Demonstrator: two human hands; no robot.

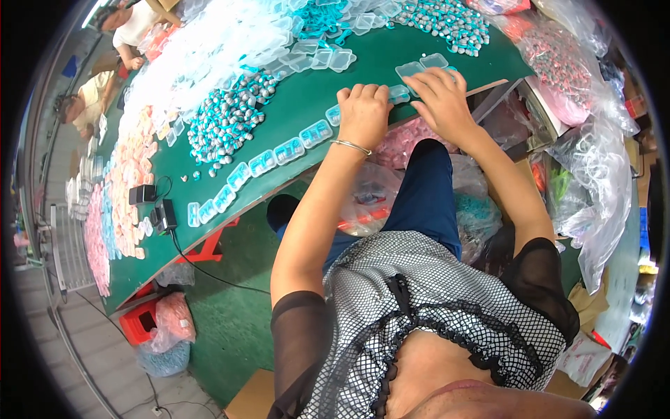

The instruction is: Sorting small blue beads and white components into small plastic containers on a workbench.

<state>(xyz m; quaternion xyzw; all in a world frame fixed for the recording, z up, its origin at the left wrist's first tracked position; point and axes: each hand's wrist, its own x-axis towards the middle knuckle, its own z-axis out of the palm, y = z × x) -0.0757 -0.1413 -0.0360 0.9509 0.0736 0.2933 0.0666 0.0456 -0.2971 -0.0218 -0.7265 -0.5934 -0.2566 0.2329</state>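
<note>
My left hand (364, 115), with a bracelet at the wrist, is closed, knuckles up, over the row of small cases along the table's near edge. What lies under its fingers is hidden. Just right of it a small clear case with teal contents (399, 95) shows between my two hands. My right hand (445, 105) has its fingers stretched out and thumb apart, reaching over the near part of an open clear case (409, 69). Leftward from my left hand runs a line of closed clear cases (262, 163) holding teal pieces.
On the green table (300, 94) lie heaps of teal-and-grey small pieces (227, 119), empty clear cases (333, 59) and peach pieces (132, 185). A black box with a cable (164, 215) sits near the left edge. Plastic bags (593, 181) crowd the right. Two people are at far left.
</note>
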